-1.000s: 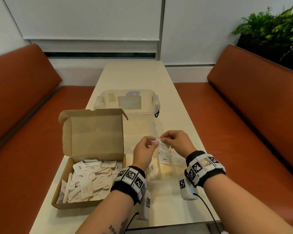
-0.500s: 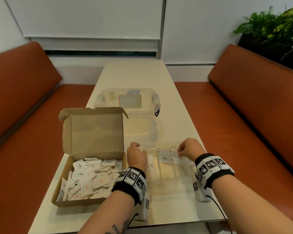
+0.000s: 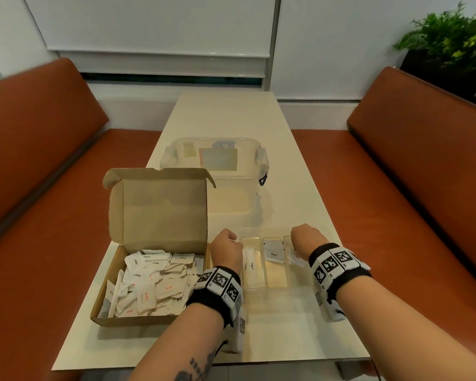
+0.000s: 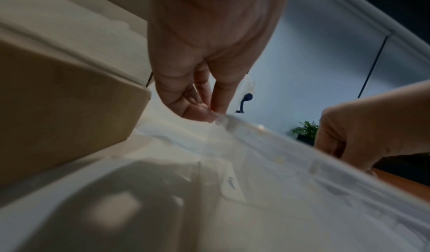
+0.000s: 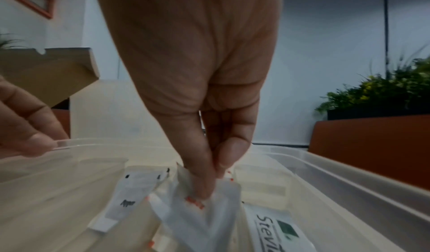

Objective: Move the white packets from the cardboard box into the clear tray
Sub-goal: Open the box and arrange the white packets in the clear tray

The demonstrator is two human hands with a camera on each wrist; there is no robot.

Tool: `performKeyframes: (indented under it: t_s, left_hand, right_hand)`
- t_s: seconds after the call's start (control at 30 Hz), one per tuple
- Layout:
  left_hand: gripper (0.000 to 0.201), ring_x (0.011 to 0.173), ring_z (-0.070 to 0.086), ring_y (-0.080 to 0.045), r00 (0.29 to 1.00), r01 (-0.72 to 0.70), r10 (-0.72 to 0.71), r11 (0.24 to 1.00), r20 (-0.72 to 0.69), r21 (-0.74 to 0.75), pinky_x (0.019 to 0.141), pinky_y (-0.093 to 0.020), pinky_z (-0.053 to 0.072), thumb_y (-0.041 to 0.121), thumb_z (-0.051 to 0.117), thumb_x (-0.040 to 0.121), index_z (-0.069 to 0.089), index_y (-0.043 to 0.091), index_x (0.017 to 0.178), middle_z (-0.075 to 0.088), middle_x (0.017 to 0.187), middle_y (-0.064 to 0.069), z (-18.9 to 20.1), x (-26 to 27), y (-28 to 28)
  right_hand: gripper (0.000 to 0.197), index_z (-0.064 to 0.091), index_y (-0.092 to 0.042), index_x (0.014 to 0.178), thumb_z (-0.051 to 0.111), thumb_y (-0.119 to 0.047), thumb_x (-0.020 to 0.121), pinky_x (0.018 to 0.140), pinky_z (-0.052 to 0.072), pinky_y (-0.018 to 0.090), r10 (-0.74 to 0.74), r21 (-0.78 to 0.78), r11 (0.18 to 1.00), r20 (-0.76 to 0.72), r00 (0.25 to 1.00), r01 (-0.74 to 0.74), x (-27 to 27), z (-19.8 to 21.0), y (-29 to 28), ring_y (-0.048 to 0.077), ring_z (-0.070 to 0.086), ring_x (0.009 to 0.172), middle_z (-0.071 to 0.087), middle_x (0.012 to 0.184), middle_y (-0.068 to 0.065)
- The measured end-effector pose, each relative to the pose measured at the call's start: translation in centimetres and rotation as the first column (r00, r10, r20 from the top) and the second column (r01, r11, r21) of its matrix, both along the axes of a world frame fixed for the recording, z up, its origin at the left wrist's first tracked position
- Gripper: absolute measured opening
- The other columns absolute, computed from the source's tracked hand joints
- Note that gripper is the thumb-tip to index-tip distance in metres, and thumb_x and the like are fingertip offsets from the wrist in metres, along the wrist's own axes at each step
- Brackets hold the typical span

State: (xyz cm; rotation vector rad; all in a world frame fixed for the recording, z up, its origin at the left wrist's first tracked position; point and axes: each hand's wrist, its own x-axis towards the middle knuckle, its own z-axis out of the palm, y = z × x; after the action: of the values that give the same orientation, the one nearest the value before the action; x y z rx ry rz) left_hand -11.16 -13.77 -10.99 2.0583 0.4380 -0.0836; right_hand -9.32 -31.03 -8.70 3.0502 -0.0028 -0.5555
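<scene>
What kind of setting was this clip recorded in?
Probably a café or canteen booth: a long cream table runs between two orange-brown padded benches, a green potted plant stands behind one, and the open cardboard box holds sugar, salt and pepper packets.

Both forearms are bare, and each wrist carries a black fabric band (image 3: 219, 287) ringed with white square tiles printed with black-and-white fiducial patterns; the right wrist's band (image 3: 338, 268) looks the same. A white block with a similar printed marker (image 3: 238, 329) hangs below each band, with a thin black cable trailing from it. A dark tattoo (image 3: 195, 367) marks the left forearm.
</scene>
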Motion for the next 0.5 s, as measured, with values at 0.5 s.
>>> performKeyframes:
  t_s: [0.5]
  left_hand:
    - [0.015,0.085,0.052,-0.018,1.000,-0.006,0.006,1.000,-0.005,0.015,0.070,-0.023,0.039,0.003,0.060,0.088,0.061,0.003,0.104,0.063,0.105,-0.013,-0.01,0.15,0.12]
  right_hand:
    - [0.026,0.066,-0.001,0.104,0.047,0.006,0.087,0.074,0.047,0.027,0.104,-0.078,0.991,-0.059,0.993,-0.109,0.37,0.54,0.69,0.024,0.058,0.081,0.066,0.102,0.013]
